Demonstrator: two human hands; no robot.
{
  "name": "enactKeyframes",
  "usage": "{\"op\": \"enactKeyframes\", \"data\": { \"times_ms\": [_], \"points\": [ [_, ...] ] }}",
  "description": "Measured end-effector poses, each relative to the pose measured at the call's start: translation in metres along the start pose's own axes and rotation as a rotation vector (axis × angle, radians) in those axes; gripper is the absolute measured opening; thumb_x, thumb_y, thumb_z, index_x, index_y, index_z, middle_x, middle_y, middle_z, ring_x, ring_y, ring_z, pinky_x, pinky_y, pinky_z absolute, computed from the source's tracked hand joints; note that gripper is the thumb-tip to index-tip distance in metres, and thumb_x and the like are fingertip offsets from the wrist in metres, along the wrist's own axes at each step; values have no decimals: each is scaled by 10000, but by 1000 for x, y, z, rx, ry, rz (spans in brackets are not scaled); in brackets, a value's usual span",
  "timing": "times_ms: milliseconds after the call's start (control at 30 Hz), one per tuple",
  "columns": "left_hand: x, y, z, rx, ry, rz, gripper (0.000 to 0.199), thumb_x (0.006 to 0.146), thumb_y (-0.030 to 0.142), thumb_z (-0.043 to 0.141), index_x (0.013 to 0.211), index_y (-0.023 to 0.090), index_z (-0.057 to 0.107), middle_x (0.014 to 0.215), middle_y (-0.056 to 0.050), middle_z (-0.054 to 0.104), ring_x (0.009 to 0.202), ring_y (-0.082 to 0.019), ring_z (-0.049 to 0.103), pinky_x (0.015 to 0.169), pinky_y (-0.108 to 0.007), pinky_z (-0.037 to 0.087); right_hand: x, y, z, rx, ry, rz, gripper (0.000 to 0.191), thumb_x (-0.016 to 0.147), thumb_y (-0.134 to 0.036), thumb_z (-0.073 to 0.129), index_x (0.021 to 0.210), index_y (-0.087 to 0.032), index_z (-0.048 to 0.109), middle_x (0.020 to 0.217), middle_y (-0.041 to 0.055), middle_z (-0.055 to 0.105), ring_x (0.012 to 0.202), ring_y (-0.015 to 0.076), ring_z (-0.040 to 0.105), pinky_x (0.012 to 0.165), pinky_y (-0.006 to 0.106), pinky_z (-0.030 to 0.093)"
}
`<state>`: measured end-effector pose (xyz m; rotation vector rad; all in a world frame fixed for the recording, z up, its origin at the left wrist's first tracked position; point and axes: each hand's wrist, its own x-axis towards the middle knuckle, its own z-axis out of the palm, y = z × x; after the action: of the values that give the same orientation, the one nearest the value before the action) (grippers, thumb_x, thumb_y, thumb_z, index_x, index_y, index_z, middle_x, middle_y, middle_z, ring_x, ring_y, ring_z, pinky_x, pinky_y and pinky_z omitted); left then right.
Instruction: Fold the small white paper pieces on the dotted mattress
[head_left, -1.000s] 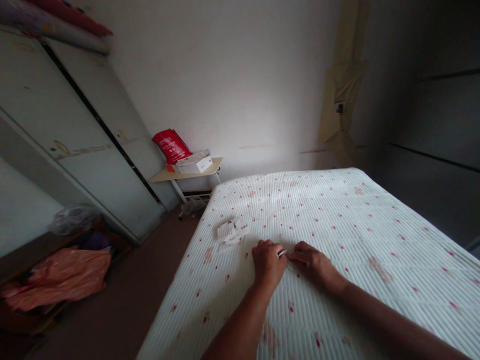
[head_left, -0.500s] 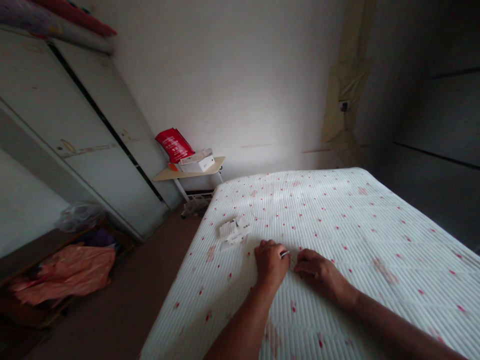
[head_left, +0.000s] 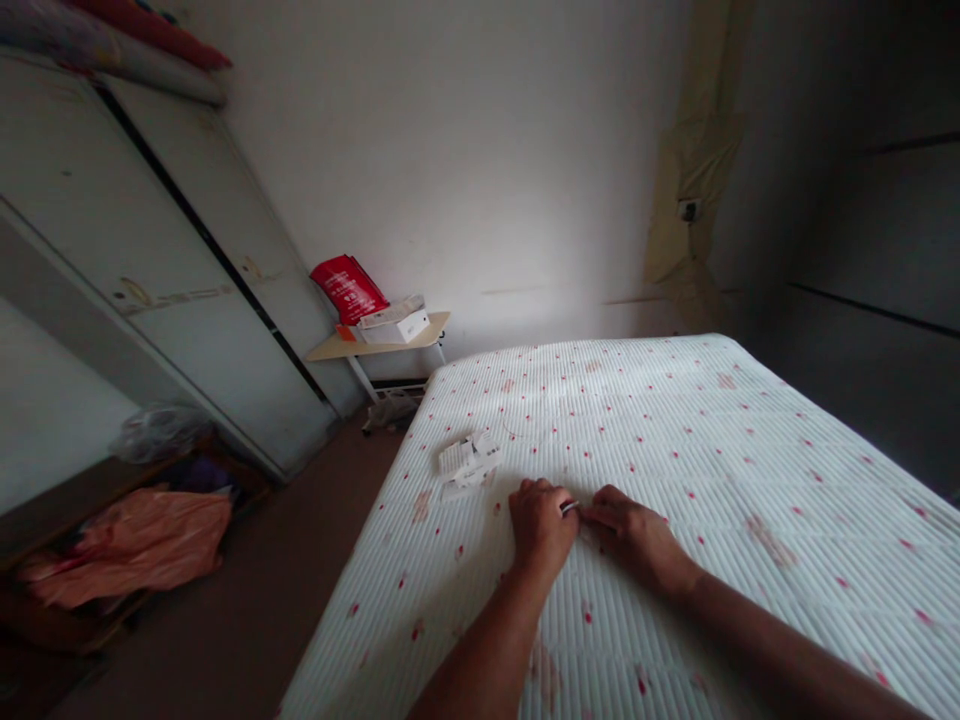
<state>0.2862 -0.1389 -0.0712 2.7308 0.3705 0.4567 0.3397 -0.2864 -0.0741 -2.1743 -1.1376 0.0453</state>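
Over the white ribbed bedspread (head_left: 645, 420) with red dots, my left hand (head_left: 541, 522) is closed around a small, thin white object (head_left: 570, 507). Its end sticks out past the thumb, and the rest is hidden in the fist, so its kind does not show. Close beside it, my right hand (head_left: 637, 540) has its fingers pinched together at that protruding end. Whether anything is between those fingertips is too small to make out. Beyond the left hand lies a torn, flattened piece of white printed packaging (head_left: 469, 462).
A small table (head_left: 337, 348) by the wall bears a red bag (head_left: 349, 288) and a white box (head_left: 397, 326). On the left stand a wardrobe (head_left: 202, 260) and a low shelf with an orange cloth (head_left: 142, 545). A socket (head_left: 688, 210) is on the wall.
My right hand has moved left, and its fingertips now meet the end of the white object. My left hand stays where it was, still closed.
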Motion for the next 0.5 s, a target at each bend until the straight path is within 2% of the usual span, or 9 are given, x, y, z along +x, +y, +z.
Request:
{"op": "enactKeyframes", "data": {
  "times_ms": [167, 300, 400, 500],
  "points": [
    [0, -1, 0, -7, 9, 5, 43, 703, 269, 651, 685, 233, 668, 728, -21, 624, 806, -195, 518, 691, -304, 315, -7, -7, -3, -9, -19, -74, 239, 769, -75, 476, 691, -201, 663, 826, 39, 584, 710, 133, 577, 653, 233, 452],
    [-1, -1, -1, -36, 15, 16, 32, 704, 258, 649, 700, 233, 669, 742, -16, 626, 812, -186, 516, 699, -296, 314, -12, -9, -8, 26, -64, -131, 225, 782, -99, 483, 681, -200, 656, 780, 38, 587, 738, 153, 574, 681, 261, 451],
    [-1, -2, -1, -41, 15, 22, 42, 694, 260, 657, 670, 225, 659, 724, -14, 618, 809, -184, 516, 698, -290, 311, -6, -4, -12, 126, -7, -79, 231, 791, -97, 447, 786, -194, 656, 819, 50, 594, 771, 157, 582, 693, 263, 460],
    [-1, -3, -2, -44, 15, 44, 75, 693, 260, 656, 634, 216, 646, 697, -13, 613, 794, -181, 522, 697, -288, 314, 7, 2, -14, 174, 61, -47, 290, 768, -80, 444, 965, -179, 631, 969, 79, 597, 831, 161, 587, 739, 276, 463]
  ]
}}
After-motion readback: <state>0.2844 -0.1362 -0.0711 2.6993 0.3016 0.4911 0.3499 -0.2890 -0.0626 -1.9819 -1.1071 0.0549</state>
